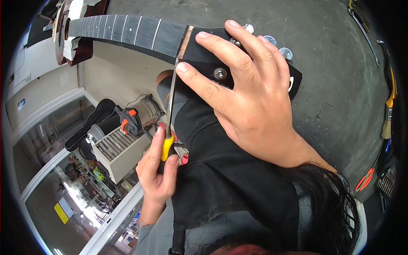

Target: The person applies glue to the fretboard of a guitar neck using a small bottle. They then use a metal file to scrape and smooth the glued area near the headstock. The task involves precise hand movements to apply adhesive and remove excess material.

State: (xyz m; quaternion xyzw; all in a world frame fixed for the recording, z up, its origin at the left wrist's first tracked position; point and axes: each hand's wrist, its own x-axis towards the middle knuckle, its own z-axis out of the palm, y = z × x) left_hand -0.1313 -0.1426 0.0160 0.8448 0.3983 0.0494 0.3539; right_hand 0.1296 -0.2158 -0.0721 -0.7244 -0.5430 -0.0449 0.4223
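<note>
A guitar neck with a dark fretboard (140,32) runs from the upper left toward the middle. Where the fretboard ends, the nut slot (185,42) shows bare light-brown wood. My left hand (155,170) grips the yellow and black handle of a slim file (172,102). Its long metal blade points up, with the tip at the near end of the slot. Over the black headstock (204,63) lies my right hand (253,89), fingers spread. Its thumb tip is beside the blade's tip; whether they touch is hard to tell. A tuner post (219,74) stands near that thumb.
The headstock is above a dark grey workbench (331,80). Along its right side are a brush (387,114) and red-handled scissors (364,180). The guitar body (87,46) carries white tape. A shop vacuum (142,114) stands on the floor at left.
</note>
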